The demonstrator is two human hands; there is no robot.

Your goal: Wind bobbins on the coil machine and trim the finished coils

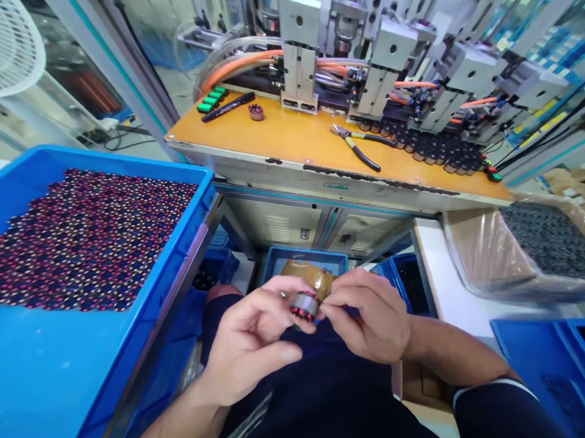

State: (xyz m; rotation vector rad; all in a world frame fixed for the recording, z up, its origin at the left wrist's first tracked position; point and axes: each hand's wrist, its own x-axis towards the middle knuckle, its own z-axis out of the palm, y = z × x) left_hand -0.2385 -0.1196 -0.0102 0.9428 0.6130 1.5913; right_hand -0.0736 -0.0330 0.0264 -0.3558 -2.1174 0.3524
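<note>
Held in the fingers of my left hand (248,343) is a small motor stator (305,304), a short metal cylinder with red and black ends. My left thumb stretches out below it, off the part. Close against the stator's right side, my right hand (368,314) is closed in a pinch; whatever lies between its fingertips is too small to make out. Both hands are over my lap, above a blue bin (307,254) with brown sheet material (299,270) and a few small parts inside.
Rows of wound stators fill much of a blue tray (37,361) at left. On the orange bench (298,139) are pliers (360,147), a black pen (229,106), a single stator (256,112) and dark cylindrical parts (435,149) below the presses. A plastic-lined carton (481,249) stands at right.
</note>
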